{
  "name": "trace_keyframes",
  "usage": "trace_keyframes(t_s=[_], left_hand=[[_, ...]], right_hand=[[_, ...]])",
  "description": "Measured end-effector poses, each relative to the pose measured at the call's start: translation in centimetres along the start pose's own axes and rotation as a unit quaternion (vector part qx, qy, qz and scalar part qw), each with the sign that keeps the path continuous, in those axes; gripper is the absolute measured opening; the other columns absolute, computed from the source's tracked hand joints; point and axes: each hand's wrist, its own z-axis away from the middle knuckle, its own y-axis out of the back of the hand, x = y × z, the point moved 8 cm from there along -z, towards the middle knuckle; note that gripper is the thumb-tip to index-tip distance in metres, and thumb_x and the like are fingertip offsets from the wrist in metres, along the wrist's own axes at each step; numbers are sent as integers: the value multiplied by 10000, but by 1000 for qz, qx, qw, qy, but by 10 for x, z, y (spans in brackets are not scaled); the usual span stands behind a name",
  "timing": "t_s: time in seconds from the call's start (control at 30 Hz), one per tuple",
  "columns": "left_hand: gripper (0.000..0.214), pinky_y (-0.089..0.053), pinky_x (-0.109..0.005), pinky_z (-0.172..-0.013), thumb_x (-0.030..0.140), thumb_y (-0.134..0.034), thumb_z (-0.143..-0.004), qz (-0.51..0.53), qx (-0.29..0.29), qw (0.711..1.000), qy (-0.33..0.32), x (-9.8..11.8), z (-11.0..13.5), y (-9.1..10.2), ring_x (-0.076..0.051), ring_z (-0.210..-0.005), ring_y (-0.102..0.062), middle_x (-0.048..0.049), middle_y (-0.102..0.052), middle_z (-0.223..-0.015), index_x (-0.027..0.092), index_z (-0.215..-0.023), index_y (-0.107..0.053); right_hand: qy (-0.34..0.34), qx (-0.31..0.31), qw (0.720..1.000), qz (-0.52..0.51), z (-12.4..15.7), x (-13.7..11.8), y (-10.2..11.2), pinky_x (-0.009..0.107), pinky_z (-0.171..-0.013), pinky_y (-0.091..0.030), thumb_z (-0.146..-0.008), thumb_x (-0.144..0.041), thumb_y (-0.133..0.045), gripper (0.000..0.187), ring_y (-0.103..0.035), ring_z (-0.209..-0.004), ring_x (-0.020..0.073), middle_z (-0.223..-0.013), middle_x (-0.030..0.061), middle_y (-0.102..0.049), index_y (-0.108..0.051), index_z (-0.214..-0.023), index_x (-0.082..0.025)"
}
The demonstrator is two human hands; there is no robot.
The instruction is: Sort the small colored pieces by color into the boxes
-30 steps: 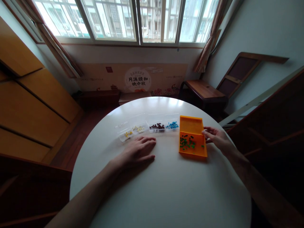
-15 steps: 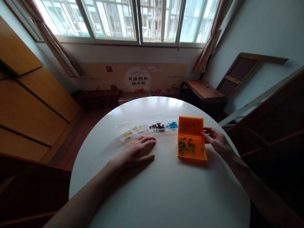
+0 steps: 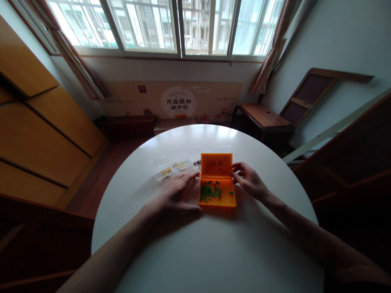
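An orange plastic box (image 3: 216, 165) with its lid raised sits on the table in front of me. Small green bricks (image 3: 208, 191) lie scattered in its base, mostly to the left. My right hand (image 3: 248, 179) pinches the box's right edge near the hinge. On the other side, my left hand (image 3: 180, 191) rests with fingers stretched out, its fingertips at the box's left side; whether they press on it I cannot tell. Behind the left hand stand clear cases with yellow pieces (image 3: 166, 171) and cream pieces (image 3: 179, 165). Dark brown pieces (image 3: 197, 163) show partly past the orange lid.
All of this is on a round white table (image 3: 214, 248). Beyond its far edge are a wooden chair (image 3: 265, 116), a low box (image 3: 174, 124) and a printed panel (image 3: 116, 95) beneath the window. Wooden cabinets (image 3: 39, 134) stand at the left.
My right hand has brought the orange box leftward, up to my left hand. The box now hides the blue pieces and part of the brown ones. My left hand has barely moved.
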Motion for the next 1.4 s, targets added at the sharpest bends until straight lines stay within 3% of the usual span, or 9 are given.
trace_keyframes(t_s=[0.27, 0.33, 0.5, 0.6, 0.7, 1.0, 1.1, 1.27, 1.4], left_hand=[[1073, -508, -534, -1210, 592, -931, -794, 55, 46, 997, -20, -2, 0, 8, -372, -1420, -626, -134, -631, -1564, 307, -1656, -362], [1080, -510, -542, -1205, 591, -924, -807, 59, 40, 997, -21, -1, -1, 7, -371, -1415, -629, -135, -645, -1547, 303, -1670, -341], [1042, -475, -555, -1238, 639, -898, -829, 40, 36, 999, 0, 1, 0, 7, -387, -1478, -572, -153, -557, -1646, 289, -1672, -395], [948, -488, -555, -1213, 624, -895, -838, 33, 28, 999, 7, 3, 0, 6, -382, -1447, -591, -139, -588, -1616, 293, -1621, -476], [913, -498, -553, -1192, 630, -899, -828, 36, 20, 999, 7, 0, -1, 3, -377, -1411, -610, -137, -618, -1578, 291, -1585, -517], [1101, -495, -587, -1185, 744, -924, -738, 21, -7, 1000, -14, -12, -5, -4, -412, -1401, -608, -151, -625, -1572, 315, -1645, -471], [1115, -491, -593, -1185, 758, -917, -735, 13, -9, 1000, -18, -9, -5, -3, -414, -1406, -599, -149, -623, -1572, 324, -1655, -460], [995, -485, -574, -1197, 716, -862, -828, -5, -6, 1000, -17, -6, -4, -2, -400, -1405, -583, -146, -626, -1554, 299, -1644, -474], [988, -491, -575, -1187, 692, -863, -831, 1, -5, 1000, -12, -6, -5, -2, -393, -1376, -605, -143, -647, -1523, 305, -1651, -470]], right_hand=[[81, 24, 993, 76, -4, -14, -10, 327, -682, -652, -1017, -480, -713, 294, -737, -865, 207, -1100, 79, -765, -675, -1160, -227], [120, 9, 987, 108, 0, -20, -9, 354, -717, -664, -1051, -457, -678, 247, -754, -908, 227, -1125, 82, -785, -719, -1164, -241], [242, -46, 953, 177, 15, -36, -7, 469, -990, -655, -1096, -320, -635, 224, -765, -1118, 276, -1222, 81, -819, -816, -1222, -286], [278, -70, 934, 213, 21, -38, -7, 471, -981, -661, -1092, -284, -644, 275, -756, -1125, 267, -1265, 74, -821, -803, -1315, -313], [299, -101, 918, 239, 24, -40, -10, 482, -987, -668, -1083, -275, -659, 313, -746, -1159, 266, -1321, 64, -810, -779, -1367, -327], [320, -135, 900, 263, 33, -52, -16, 517, -1040, -647, -1006, -152, -633, 504, -698, -1257, 271, -1426, 37, -749, -708, -1457, -363], [319, -148, 893, 280, 37, -57, -25, 547, -1125, -603, -1007, -248, -707, 502, -646, -1378, 292, -1521, 58, -689, -676, -1498, -346], [317, -186, 871, 327, 40, -53, -50, 613, -1294, -449, -1022, -441, -763, 735, -450, -1611, 356, -1792, 82, -402, -474, -1693, -357], [310, -208, 855, 361, 40, -42, -63, 588, -1318, -426, -1061, -448, -722, 764, -426, -1629, 362, -1815, 57, -355, -375, -1740, -402]])
